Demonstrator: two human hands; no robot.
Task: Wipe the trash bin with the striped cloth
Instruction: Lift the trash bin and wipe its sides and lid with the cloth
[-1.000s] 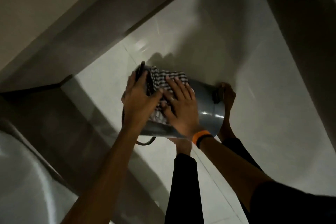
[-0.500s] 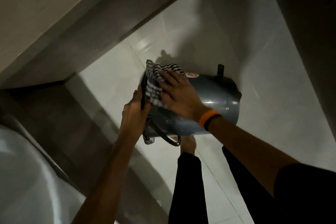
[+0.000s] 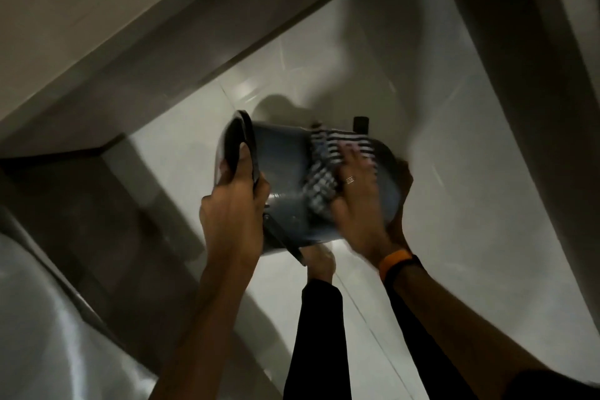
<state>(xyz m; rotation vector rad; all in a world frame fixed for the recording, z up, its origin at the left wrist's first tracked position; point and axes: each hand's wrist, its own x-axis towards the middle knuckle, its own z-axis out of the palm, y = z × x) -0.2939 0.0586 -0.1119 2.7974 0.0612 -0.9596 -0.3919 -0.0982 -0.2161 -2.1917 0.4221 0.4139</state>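
A grey-blue trash bin is held on its side in mid-air above the floor, its dark rim to the left and its base to the right. My left hand grips the rim, thumb inside the opening. My right hand, with a ring and an orange wristband, presses the black-and-white striped cloth flat against the bin's side near the base. A thin dark handle hangs under the bin. The right hand is blurred with motion.
White glossy floor tiles lie below, with my bare feet and dark trouser legs under the bin. A dark wall base runs along the left, and a pale rounded fixture sits at the lower left.
The right hand has slid the cloth from the rim end toward the bin's base. The left hand has shifted its hold onto the rim, and the bin has turned slightly.
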